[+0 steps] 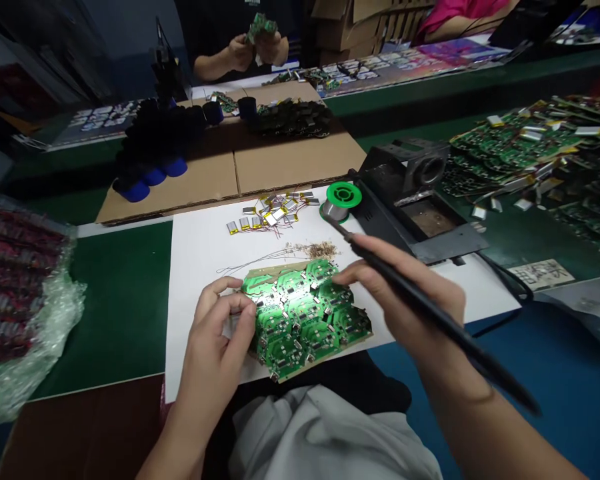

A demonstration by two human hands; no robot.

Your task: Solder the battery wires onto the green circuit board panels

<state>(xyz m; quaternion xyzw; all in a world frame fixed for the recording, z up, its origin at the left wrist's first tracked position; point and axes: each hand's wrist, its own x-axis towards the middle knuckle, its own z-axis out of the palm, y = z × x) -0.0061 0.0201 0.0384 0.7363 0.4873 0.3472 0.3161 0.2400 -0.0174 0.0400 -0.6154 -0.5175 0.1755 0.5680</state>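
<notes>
Left fingers (225, 300) pinch together on a green circuit-board panel (300, 320); right fingers (380, 267) clamp a black soldering iron (480, 353); a solder spool (343, 200) sits beyond them.

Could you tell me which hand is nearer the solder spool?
Right. The right hand, holding a soldering iron, is below and right of the solder spool; the left hand is farther off, below and left of it.

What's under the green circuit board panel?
A white sheet shows around the green circuit board panel, held by the left hand. Directly beneath the panel the sheet is covered, so anything lying there cannot be seen.
</notes>
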